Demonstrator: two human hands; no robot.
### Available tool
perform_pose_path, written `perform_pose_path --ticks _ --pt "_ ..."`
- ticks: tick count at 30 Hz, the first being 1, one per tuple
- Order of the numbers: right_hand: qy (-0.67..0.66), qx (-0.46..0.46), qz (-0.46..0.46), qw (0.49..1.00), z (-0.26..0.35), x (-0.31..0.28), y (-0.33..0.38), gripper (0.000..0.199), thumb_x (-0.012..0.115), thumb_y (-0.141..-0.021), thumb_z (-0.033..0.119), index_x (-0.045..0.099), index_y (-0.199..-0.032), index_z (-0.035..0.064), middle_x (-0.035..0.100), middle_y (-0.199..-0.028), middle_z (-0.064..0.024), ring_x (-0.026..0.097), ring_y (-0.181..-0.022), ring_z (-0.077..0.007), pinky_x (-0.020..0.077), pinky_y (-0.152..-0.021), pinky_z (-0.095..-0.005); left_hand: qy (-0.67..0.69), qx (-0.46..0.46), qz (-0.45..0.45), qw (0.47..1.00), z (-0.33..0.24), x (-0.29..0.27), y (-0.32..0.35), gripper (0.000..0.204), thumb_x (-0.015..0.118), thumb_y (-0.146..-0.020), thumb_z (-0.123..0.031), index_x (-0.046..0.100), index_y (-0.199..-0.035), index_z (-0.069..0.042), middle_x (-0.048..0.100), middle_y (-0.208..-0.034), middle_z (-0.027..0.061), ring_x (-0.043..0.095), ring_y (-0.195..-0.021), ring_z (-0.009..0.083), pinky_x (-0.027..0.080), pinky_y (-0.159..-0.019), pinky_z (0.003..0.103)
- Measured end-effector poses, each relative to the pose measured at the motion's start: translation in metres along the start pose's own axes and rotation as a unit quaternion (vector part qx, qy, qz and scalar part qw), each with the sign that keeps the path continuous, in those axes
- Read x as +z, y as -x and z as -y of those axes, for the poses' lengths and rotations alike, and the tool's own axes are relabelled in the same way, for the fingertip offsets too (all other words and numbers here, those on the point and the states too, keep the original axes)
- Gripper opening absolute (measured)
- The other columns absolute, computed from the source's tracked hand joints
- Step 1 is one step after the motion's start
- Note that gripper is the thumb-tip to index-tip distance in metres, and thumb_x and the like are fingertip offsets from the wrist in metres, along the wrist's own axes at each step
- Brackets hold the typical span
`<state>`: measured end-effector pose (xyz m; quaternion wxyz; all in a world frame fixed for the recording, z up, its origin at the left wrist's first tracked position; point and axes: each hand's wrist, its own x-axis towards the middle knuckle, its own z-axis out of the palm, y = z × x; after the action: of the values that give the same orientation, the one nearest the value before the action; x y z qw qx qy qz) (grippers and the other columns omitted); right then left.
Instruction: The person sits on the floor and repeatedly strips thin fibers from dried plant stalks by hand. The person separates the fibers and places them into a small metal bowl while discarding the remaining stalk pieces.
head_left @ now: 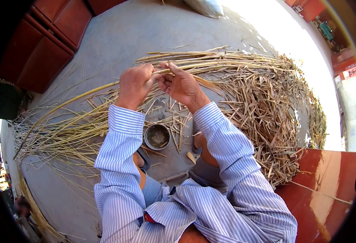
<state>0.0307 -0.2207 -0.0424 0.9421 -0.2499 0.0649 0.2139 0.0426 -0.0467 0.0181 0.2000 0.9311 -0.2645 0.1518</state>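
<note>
My left hand (pixel 135 84) is closed round a long, pale yellow reed stalk (pixel 80 96), whose thin end curves out to the lower left. Just to its right, my right hand (pixel 184 86) has its thumb and curled fingers on the same stalk. Beyond my hands lies a bundle of dry stalks (pixel 210 65). To the left, many thinner yellow stalks (pixel 76 131) are spread over the floor. Between my feet stands a small round metal bowl (pixel 150 131) with short cut pieces scattered around it.
A large heap of dry leaves and husks (pixel 263 109) covers the floor on my right. Red furniture (pixel 44 52) stands at the far left. Near right is a shiny red panel (pixel 307 182). A pale sack (pixel 205 7) lies at the far edge.
</note>
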Motion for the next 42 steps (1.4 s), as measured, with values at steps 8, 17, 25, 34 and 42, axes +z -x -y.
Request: perform_pose_path --ticks 8,17,25,34,42 --pt "-0.051 -0.195 -0.244 0.949 0.113 -0.075 0.02 0.024 0.05 -0.101 0.018 0.06 -0.117 0.0024 0.07 -0.107 -0.0057 0.066 -0.094 -0.0172 0.0515 -0.076 -0.0285 0.083 -0.141 0.054 0.985 0.048 -0.072 0.039 0.024 0.071 -0.084 -0.028 0.07 -0.084 -0.004 0.065 -0.069 0.0127 0.061 -0.062 0.0266 0.045 -0.057 0.037" --pt "0.101 -0.172 -0.173 0.965 0.086 -0.065 0.023 0.019 0.059 -0.097 0.015 0.062 -0.112 0.0045 0.071 -0.103 -0.0062 0.068 -0.087 -0.0144 0.0575 -0.069 -0.0252 0.084 -0.076 0.009 0.994 0.021 -0.052 0.035 0.023 0.072 -0.083 -0.025 0.068 -0.081 -0.003 0.064 -0.071 0.0126 0.061 -0.064 0.0292 0.044 -0.058 0.038" --pt "0.073 -0.216 -0.279 0.933 0.093 -0.072 0.014 0.007 0.065 -0.093 0.012 0.064 -0.099 0.0072 0.07 -0.085 -0.0057 0.068 -0.074 -0.0138 0.0536 -0.057 -0.0205 -0.088 0.059 -0.075 0.992 0.026 -0.044 0.047 0.019 0.075 -0.077 -0.02 0.06 -0.081 -0.009 0.06 -0.076 0.0068 0.058 -0.073 0.0276 0.044 -0.062 0.041" --pt "0.068 -0.195 -0.225 0.952 0.075 -0.061 0.018 0.01 0.065 -0.093 0.015 0.065 -0.097 0.0062 0.069 -0.085 -0.0046 0.067 -0.076 -0.0133 0.0562 -0.061 -0.0215 -0.136 0.033 -0.036 0.989 0.05 -0.062 0.053 0.02 0.074 -0.08 -0.02 0.063 -0.094 -0.01 0.063 -0.084 0.0059 0.058 -0.083 0.0258 0.04 -0.075 0.038" --pt "0.071 -0.178 -0.175 0.966 0.05 -0.032 0.007 0.009 0.063 -0.095 0.014 0.063 -0.097 0.0053 0.069 -0.087 -0.0056 0.065 -0.073 -0.0124 0.0573 -0.06 -0.0227 0.036 -0.013 -0.02 0.999 0.023 -0.044 0.035 0.018 0.071 -0.083 -0.022 0.066 -0.079 -0.005 0.065 -0.072 0.0102 0.061 -0.067 0.0283 0.044 -0.06 0.039"
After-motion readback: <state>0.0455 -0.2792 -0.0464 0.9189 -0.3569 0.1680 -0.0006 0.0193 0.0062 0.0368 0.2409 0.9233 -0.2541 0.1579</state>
